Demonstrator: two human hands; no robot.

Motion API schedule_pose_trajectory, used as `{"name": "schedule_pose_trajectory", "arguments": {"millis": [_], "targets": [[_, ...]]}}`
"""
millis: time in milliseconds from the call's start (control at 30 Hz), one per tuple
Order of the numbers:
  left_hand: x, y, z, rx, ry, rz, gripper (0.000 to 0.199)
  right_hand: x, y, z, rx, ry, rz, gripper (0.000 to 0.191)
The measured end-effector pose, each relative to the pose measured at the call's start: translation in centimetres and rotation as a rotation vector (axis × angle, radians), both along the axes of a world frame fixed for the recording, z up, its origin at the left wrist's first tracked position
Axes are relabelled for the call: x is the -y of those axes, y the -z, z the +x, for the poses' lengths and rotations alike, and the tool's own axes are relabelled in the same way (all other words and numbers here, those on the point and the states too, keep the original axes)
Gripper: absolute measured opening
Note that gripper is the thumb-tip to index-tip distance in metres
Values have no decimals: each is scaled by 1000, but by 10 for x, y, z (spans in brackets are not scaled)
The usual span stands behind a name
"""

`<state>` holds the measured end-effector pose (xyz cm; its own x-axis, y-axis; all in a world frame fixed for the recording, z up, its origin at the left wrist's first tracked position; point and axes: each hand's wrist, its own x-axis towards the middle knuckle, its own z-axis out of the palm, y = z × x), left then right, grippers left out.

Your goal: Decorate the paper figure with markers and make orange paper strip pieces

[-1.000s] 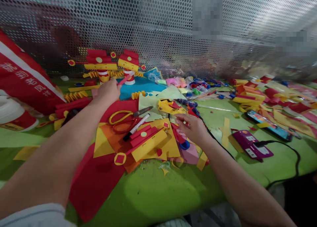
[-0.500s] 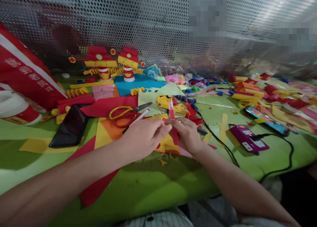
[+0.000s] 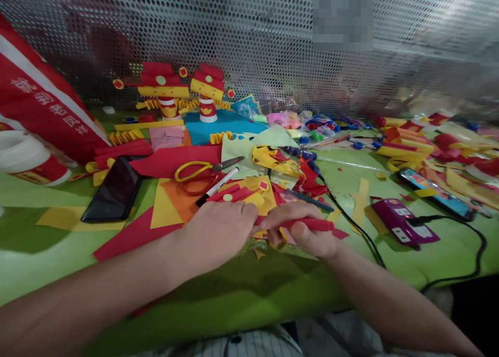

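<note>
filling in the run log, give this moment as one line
right hand: holds red stick | left hand: at stick's end, hold unclear | ahead: scissors, marker | far left: phone

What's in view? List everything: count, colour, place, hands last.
Stick: 1, red, in the right hand
Scissors: 1, yellow and red, on papers
Marker: 1, white and black, beside the scissors
Standing paper figures: 2, red and yellow, back left
Paper pieces: many, multicoloured, across the table
Phones: 2, dark, one left, one right
Power strip: 1, purple, right
Cable lengths: 2, black, right
Cup: 1, white and red, far left
Bag: 1, red and white, left
Bagged bits: several, multicoloured, back centre
Perforated panel: 1, silver-grey, background
Table: 1, green, beneath
Shirt: 1, pale striped, bottom edge
Left hand: 1, bare, at the stick's end
Right hand: 1, bare, around the stick
</note>
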<state>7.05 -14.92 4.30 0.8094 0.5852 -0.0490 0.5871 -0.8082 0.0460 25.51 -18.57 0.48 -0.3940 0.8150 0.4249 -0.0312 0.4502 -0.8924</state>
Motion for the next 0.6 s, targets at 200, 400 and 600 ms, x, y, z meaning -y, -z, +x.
{"name": "schedule_pose_trajectory", "arguments": {"millis": [200, 400, 600], "targets": [[11, -15, -2, -66, 16, -3, 19, 3, 8, -3, -210, -78, -130, 42], [-1, -20, -13, -37, -115, -95, 29, -2, -2, 3, -398, 156, -3, 42], [19, 2, -15, 42, 77, 6, 30, -6, 0, 4, 60, 409, 292, 22]]}}
